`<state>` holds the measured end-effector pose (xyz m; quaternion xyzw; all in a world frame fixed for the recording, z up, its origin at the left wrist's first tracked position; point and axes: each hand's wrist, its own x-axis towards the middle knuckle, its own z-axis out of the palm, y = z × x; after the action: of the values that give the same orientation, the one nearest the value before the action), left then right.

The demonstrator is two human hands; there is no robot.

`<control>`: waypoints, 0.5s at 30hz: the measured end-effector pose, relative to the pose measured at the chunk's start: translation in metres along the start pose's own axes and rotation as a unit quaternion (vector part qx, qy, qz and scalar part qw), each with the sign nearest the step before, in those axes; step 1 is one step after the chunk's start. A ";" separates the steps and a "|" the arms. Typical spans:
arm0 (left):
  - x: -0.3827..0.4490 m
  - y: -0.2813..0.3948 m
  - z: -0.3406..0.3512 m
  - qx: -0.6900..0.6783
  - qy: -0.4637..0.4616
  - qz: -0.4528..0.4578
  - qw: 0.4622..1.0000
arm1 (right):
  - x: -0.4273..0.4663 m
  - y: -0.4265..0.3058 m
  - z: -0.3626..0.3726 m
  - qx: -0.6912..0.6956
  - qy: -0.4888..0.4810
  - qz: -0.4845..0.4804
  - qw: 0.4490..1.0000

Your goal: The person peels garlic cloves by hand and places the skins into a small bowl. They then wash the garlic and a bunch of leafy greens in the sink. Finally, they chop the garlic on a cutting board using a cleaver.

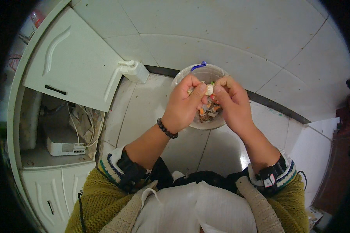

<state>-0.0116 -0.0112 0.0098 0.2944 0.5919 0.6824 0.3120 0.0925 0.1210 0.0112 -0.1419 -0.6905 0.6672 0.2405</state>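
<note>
Over a pale waste bin, my left hand pinches a small whitish garlic clove between thumb and fingers. The thumb and fingertips of my right hand close on the clove's other side. A dark beaded bracelet circles my left wrist. Below the hands, the bin holds mixed food scraps with orange and brown bits. A blue strip hangs over the bin's far rim. My fingers partly hide the clove and the bin's contents.
A white plastic jug stands by the wall, left of the bin. A white cabinet door and an open cabinet compartment holding a white box with cables are at left. The tiled wall rises behind the bin; dark red furniture stands at right.
</note>
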 end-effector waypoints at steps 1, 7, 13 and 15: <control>0.000 0.000 -0.001 0.019 -0.002 0.007 1.000 | 0.001 0.000 -0.002 -0.022 -0.012 -0.008 1.000; 0.001 -0.001 -0.005 0.113 -0.001 0.048 0.992 | 0.009 0.001 -0.011 -0.028 -0.033 0.008 0.999; -0.001 0.001 -0.006 0.120 0.000 0.058 0.991 | 0.009 -0.001 -0.009 -0.009 -0.040 0.008 0.999; -0.002 0.001 -0.004 0.095 0.007 0.048 0.994 | 0.009 -0.002 -0.008 -0.004 -0.032 0.009 0.999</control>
<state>-0.0139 -0.0152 0.0101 0.3458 0.6417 0.6392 0.2450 0.0889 0.1321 0.0142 -0.1279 -0.6990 0.6709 0.2120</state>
